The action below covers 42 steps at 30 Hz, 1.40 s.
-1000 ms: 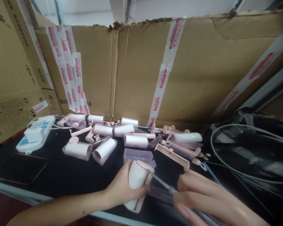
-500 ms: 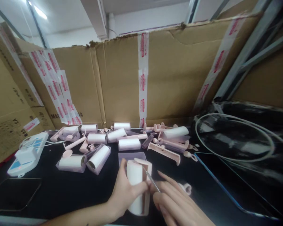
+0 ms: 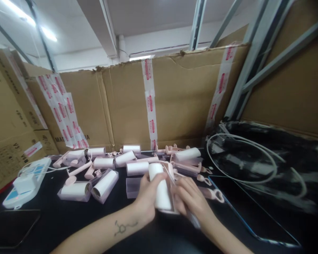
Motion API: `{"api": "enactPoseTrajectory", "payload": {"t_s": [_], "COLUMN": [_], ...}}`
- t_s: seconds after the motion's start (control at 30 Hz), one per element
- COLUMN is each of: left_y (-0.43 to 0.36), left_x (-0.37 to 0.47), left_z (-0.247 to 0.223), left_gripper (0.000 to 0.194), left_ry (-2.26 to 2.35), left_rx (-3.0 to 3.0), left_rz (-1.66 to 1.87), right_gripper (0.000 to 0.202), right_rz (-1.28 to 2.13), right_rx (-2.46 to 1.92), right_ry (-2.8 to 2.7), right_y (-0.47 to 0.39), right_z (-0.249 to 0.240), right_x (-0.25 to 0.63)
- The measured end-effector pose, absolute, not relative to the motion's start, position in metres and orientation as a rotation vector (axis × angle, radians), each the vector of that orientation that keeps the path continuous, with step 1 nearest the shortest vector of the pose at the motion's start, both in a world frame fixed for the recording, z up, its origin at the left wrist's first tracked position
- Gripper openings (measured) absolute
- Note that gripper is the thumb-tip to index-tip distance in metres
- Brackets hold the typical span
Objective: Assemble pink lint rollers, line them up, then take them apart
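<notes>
Both hands work at the near middle of the black table [image 3: 69, 218]. The left hand [image 3: 145, 195] is closed round a white roll [image 3: 161, 188], thumb over its top and fingers behind it, holding it upright just above the table. The right hand [image 3: 191, 198] is pressed against the roll's right side, fingers curled on a pink frame [image 3: 171, 176] that runs along the roll. Whether the right hand also pinches something thin, I cannot tell; the picture is blurred there.

A clear cover [image 3: 134, 187] lies touching the left hand's far side. Beyond it sits a loose heap of rolls [image 3: 134, 168] and pink handles [image 3: 78, 168], backed by a cardboard wall [image 3: 175, 102]. A power strip [image 3: 23, 181] lies at the far left, and a white cable [image 3: 241, 158] loops over black sheeting at the right.

Judgement: the frame is being seated on the roll. The left grip should hold the roll steady without squeezing it out of round; the right should press evenly along the frame, ends aligned, without twisting.
</notes>
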State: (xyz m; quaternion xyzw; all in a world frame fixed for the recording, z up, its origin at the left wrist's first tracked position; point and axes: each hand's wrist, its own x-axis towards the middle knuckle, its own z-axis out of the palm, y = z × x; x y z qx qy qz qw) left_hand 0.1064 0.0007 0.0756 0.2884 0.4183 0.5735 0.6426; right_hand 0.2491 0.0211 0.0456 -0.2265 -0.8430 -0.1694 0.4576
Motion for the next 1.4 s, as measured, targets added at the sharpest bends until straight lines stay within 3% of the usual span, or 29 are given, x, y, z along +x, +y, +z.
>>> {"api": "enactPoseTrajectory", "payload": {"t_s": [0.23,0.4,0.57,0.67,0.87,1.2,1.4], "left_y": [0.029,0.027,0.022,0.024,0.031,0.036,0.038], "left_x": [0.096,0.056,0.022,0.015,0.004,-0.001,-0.011], "left_z": [0.09,0.096,0.094,0.09,0.076,0.062,0.065], "left_gripper": [0.034,0.041,0.037,0.036,0.047,0.043,0.048], "left_ry": [0.758,1.061,1.667,1.777,1.828,1.793,1.804], "left_rx": [0.632,1.453,2.331,2.523,2.692,2.953,2.445], "left_rz": [1.451,1.411,1.021,0.836,0.797,0.557,0.996], "right_gripper": [0.023,0.016,0.018,0.015,0.014,0.022,0.02], "right_rz": [-0.372,-0.292,0.386,0.528,0.732,0.937,0.85], "right_rx": [-0.737,-0.79,-0.86,-0.745,-0.627,-0.662,-0.653], "right_ry": [-2.033,-2.087,-2.086,-2.054,-2.109,-2.089,-1.99], "right_y": [0.045,0.052,0.048,0.051,0.068,0.069,0.074], "right_z": [0.031,0.046,0.088,0.102,0.101,0.09,0.092], "right_x": [0.253,0.254,0.235,0.211,0.19,0.178,0.187]}}
